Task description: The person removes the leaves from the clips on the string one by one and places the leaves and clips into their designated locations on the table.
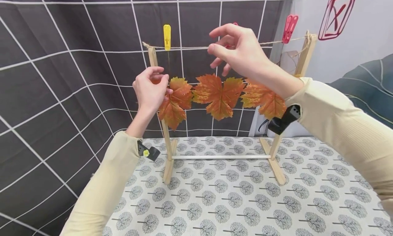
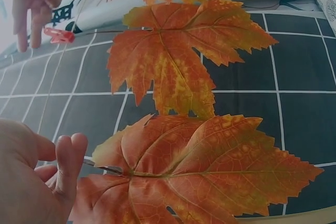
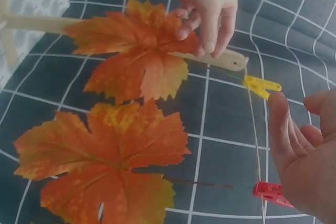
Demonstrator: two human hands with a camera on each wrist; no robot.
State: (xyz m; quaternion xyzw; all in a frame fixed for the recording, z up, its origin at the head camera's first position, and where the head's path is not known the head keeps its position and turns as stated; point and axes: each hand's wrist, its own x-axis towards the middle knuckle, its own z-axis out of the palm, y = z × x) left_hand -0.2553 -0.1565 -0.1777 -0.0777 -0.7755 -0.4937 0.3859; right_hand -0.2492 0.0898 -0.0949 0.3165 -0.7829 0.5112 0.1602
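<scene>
Three orange maple leaves hang in a row; the left leaf (image 1: 175,102) is under a yellow clothespin (image 1: 167,37) on the twine. The left hand (image 1: 149,89) is at this leaf, its thumb and fingers closed about the stem in the left wrist view, beside the leaf's base (image 2: 131,174). Raised at the twine, the right hand (image 1: 242,51) has its fingers parted and bent, holding nothing. It partly covers a red clothespin, seen in the right wrist view (image 3: 272,192), and stands near the yellow clothespin (image 3: 261,85). The middle leaf (image 1: 219,96) hangs below it.
A wooden stand with a post (image 1: 304,55) at the right holds the twine; a white rod (image 1: 221,157) joins its feet. Another red clothespin (image 1: 289,28) is near that post. Behind is a dark gridded cloth (image 1: 101,24); below, a tree-print tablecloth (image 1: 199,184).
</scene>
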